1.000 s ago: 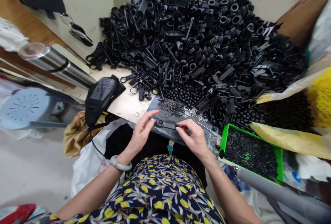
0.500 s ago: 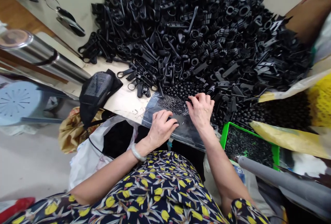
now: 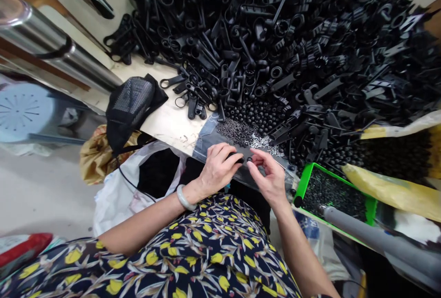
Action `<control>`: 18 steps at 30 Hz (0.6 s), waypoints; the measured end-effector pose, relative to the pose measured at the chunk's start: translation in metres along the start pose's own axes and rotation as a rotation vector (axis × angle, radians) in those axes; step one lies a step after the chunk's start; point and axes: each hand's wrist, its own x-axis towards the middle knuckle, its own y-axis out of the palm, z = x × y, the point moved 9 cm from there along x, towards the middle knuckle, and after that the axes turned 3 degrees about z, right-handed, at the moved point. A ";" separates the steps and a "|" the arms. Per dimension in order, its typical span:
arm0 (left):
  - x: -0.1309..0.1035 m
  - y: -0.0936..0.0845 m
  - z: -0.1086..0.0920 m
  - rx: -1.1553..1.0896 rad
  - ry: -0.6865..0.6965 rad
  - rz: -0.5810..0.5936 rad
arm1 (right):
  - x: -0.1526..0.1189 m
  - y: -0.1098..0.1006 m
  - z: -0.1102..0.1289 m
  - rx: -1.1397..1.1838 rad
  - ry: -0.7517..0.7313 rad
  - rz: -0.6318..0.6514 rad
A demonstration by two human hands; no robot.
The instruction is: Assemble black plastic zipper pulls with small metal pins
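My left hand [image 3: 219,168] is closed round a black plastic part [image 3: 238,158], most of it hidden under the fingers. Facing it, my right hand [image 3: 269,176] pinches a small black bead-like piece [image 3: 249,160] between thumb and index finger, a short gap from the left hand's part. A thin light line, perhaps a pin or thin rod, shows by the right hand's other fingers. Both hands are over the dark work mat [image 3: 206,139]. Just beyond them lie silvery metal pins [image 3: 262,143], tiny dark pieces [image 3: 232,129] and round black beads [image 3: 263,116].
A large heap of black plastic parts [image 3: 241,36] covers the back of the table. At right are a green tray [image 3: 303,183] of small black bits and a grey tube [image 3: 361,227]. A black mesh cap [image 3: 132,100] and a steel flask [image 3: 69,54] stand left.
My right hand has drawn back from the small pieces toward my left hand, now with a small black piece in its fingertips. The view has tilted down, and the silvery pins show more.
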 end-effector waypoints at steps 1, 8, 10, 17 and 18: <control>-0.001 -0.005 -0.001 -0.069 -0.023 -0.015 | -0.005 0.003 0.000 0.007 -0.004 -0.003; -0.001 -0.008 0.009 -0.595 -0.379 0.095 | -0.020 0.003 0.005 -0.002 -0.007 -0.209; -0.003 -0.011 0.011 -0.555 -0.378 0.064 | -0.018 0.005 0.007 -0.036 -0.041 -0.223; -0.009 -0.008 0.011 -0.378 -0.268 -0.004 | -0.011 0.018 0.001 -0.154 -0.072 -0.165; -0.008 -0.007 0.011 -0.358 -0.245 -0.013 | -0.012 0.019 0.002 -0.184 -0.093 -0.163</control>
